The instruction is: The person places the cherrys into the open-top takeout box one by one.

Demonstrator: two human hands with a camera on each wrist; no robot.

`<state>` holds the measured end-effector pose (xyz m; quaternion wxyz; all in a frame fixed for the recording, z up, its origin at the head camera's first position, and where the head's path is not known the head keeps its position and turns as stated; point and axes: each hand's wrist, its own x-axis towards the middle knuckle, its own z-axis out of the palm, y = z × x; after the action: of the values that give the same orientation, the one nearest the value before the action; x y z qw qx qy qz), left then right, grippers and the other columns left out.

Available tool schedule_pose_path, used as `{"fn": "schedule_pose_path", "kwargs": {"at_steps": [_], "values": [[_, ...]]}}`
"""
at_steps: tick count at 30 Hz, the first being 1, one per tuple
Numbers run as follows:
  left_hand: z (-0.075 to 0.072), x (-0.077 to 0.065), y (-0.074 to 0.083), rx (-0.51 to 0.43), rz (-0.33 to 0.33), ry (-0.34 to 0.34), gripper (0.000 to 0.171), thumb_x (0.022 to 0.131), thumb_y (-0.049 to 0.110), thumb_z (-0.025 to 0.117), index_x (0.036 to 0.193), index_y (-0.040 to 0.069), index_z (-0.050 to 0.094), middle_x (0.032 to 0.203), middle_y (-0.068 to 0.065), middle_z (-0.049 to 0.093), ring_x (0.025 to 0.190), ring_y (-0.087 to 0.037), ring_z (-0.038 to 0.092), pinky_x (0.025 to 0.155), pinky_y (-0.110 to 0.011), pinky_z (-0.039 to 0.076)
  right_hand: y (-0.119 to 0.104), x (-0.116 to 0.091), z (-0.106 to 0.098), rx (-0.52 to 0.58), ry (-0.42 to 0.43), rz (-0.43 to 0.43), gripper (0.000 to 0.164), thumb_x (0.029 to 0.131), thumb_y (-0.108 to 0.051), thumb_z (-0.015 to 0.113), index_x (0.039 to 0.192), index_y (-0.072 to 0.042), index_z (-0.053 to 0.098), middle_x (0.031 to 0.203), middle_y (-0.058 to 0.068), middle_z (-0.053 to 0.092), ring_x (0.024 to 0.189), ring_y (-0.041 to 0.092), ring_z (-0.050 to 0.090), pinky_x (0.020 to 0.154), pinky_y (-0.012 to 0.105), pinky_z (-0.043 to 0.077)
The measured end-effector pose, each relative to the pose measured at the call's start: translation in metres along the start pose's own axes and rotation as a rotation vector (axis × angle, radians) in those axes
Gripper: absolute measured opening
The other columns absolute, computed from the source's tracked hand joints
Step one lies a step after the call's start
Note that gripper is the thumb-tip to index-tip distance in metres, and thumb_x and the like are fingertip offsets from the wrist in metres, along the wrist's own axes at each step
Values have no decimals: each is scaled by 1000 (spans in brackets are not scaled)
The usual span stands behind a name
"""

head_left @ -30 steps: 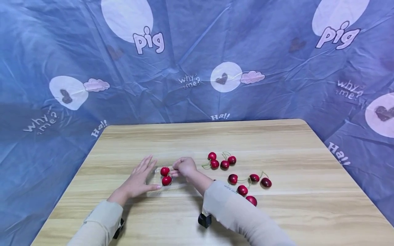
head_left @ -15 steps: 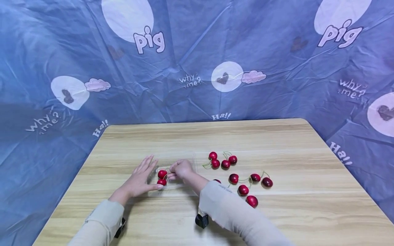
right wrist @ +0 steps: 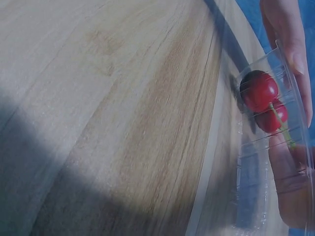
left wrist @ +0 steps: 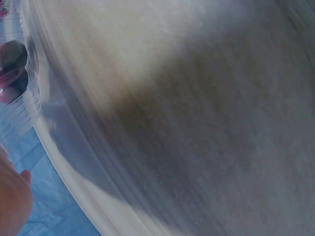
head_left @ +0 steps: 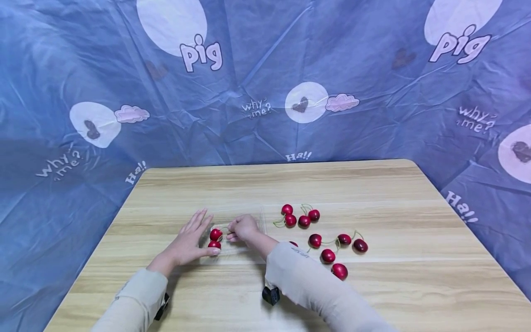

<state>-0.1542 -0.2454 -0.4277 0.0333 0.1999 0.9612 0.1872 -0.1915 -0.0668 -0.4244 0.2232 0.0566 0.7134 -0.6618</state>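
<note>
Two red cherries lie against the left end of a clear plastic box on the table. Thumb and fingers of my right hand reach into the box and pinch the joined green stems of this pair. With fingers spread, my left hand rests along the outside of the box's left end, its thumb at the near corner. In the right wrist view the cherries show through the clear wall. The left wrist view has only part of the box and cherries at its edge.
Several more cherries with stems lie loose on the wooden table to the right of the box. One cherry is partly hidden by the right sleeve. A blue printed cloth hangs behind the table.
My right hand and the two cherries have shifted left inside the box, from its middle toward the left end. The left hand has stayed almost still.
</note>
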Motion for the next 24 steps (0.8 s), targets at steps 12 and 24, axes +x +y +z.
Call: {"fn": "schedule_pose_path", "kwargs": {"at_steps": [12, 24], "values": [[0, -1, 1, -13, 0, -3, 95, 69, 56, 59, 138, 6, 18, 144, -11, 1, 128, -33, 0, 95, -58, 12, -1, 2, 5, -7, -43, -23, 11, 82, 5, 50, 84, 12, 59, 65, 15, 60, 48, 13, 56, 55, 29, 51], [-1, -2, 2, -18, 15, 11, 93, 69, 54, 61, 138, 7, 19, 143, -13, 3, 128, -33, 1, 95, -58, 12, -14, -6, -9, 35, -79, -29, 17, 83, 4, 49, 93, 15, 56, 79, 25, 61, 49, 13, 56, 59, 30, 51]]}}
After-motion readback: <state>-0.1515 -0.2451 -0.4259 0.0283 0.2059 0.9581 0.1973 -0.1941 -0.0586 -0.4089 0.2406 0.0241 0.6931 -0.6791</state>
